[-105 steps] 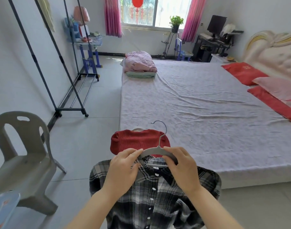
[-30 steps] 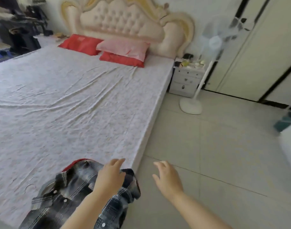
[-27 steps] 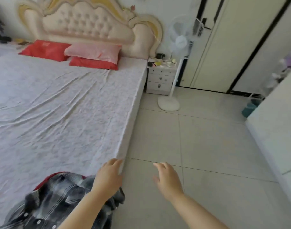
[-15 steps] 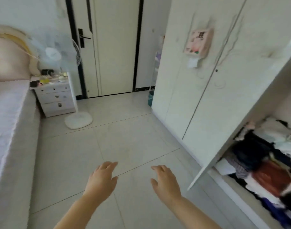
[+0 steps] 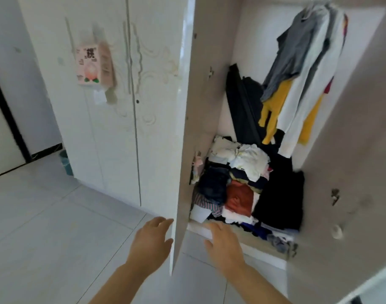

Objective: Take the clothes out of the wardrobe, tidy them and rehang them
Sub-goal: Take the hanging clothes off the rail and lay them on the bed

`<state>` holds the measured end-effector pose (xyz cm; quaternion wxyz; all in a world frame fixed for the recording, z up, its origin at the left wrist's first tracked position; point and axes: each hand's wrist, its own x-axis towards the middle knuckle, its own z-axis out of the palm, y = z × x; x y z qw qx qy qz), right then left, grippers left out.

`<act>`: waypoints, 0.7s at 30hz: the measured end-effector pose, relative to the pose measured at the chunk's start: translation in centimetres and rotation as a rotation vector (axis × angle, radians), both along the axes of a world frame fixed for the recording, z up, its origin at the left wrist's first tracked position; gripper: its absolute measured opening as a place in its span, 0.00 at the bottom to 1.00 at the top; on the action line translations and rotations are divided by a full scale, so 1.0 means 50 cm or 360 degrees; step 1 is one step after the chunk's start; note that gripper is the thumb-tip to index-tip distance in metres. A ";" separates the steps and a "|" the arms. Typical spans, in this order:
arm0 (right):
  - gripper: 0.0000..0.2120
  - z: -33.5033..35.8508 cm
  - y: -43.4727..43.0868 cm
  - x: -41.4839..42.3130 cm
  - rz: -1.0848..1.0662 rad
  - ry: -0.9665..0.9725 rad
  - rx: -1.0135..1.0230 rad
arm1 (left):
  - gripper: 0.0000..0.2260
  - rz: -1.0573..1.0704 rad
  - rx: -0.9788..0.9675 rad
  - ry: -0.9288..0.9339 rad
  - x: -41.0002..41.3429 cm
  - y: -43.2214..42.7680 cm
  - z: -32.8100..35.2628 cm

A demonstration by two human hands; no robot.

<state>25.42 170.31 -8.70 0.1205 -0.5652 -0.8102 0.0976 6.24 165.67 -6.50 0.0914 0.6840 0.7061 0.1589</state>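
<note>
Two bare hands reach forward on either side of the open wardrobe door (image 5: 185,128), seen edge-on. The left hand (image 5: 151,242) is just left of the door's lower edge, fingers loosely spread and holding nothing; whether its fingertips touch the edge cannot be told. The right hand (image 5: 223,246) is just right of the door, palm down, fingers relaxed and empty, above the wardrobe's bottom ledge.

Right of the door and beyond the right hand, a jumbled pile of clothes (image 5: 238,185) fills the wardrobe floor: white, navy, rust-orange and striped pieces, with a black garment (image 5: 279,200) at its far side. Above the pile, further right of the door, hanging clothes (image 5: 297,73) droop from the top: grey, white and yellow garments together. A second open door (image 5: 345,150) closes off the far right.

Left of the door stand closed wardrobe doors (image 5: 121,128) carrying a pink box (image 5: 93,66). Further left, a teal bin (image 5: 65,162) sits on the tiled floor (image 5: 45,227).
</note>
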 end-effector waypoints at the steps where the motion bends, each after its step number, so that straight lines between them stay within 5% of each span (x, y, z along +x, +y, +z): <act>1: 0.21 0.004 0.028 0.017 -0.0066 -0.0007 0.0015 | 0.23 -0.0083 0.0017 0.0012 0.015 0.042 0.004; 11: 0.21 0.093 0.265 0.162 -0.0571 -0.0002 0.0184 | 0.23 -0.0662 0.0179 0.0079 0.151 0.411 0.085; 21: 0.20 0.235 0.530 0.289 -0.0583 -0.0028 0.0530 | 0.23 -0.0718 0.0404 0.0087 0.295 0.730 0.216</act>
